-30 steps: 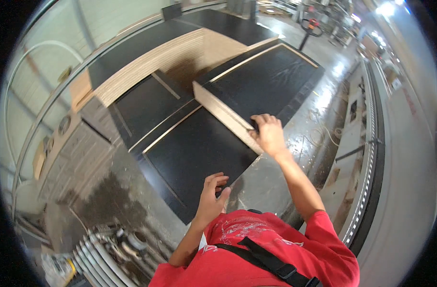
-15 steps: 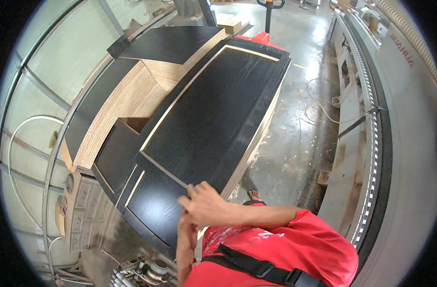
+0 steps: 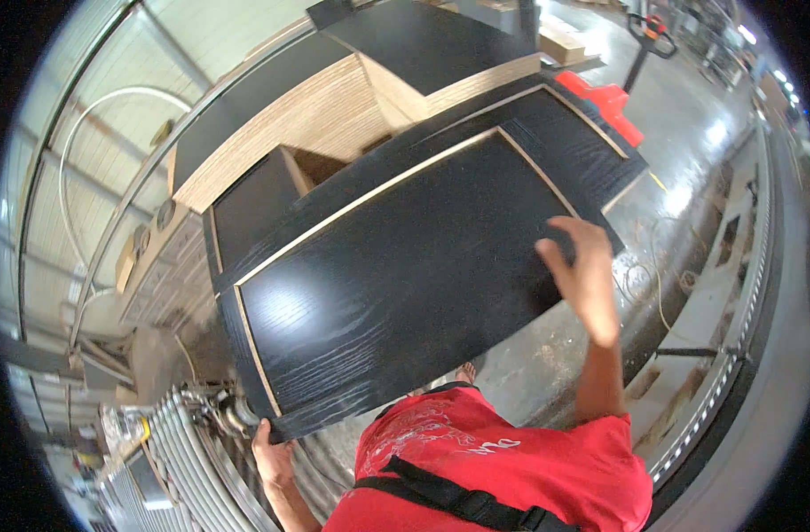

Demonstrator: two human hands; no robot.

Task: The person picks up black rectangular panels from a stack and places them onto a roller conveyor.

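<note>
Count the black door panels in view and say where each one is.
3, maybe more hidden: the large panel held by the left hand and right hand; a smaller panel behind it, left; a top panel on the far stack.

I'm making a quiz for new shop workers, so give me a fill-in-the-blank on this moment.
1. The person carries a large ____ panel with thin light lines.
2. The left hand grips the panel's ____ corner.
3. The right hand lies ____ on the panel's face.
4. The pallet jack on the floor is ____.

Missing words: black; lower; flat; red
</note>
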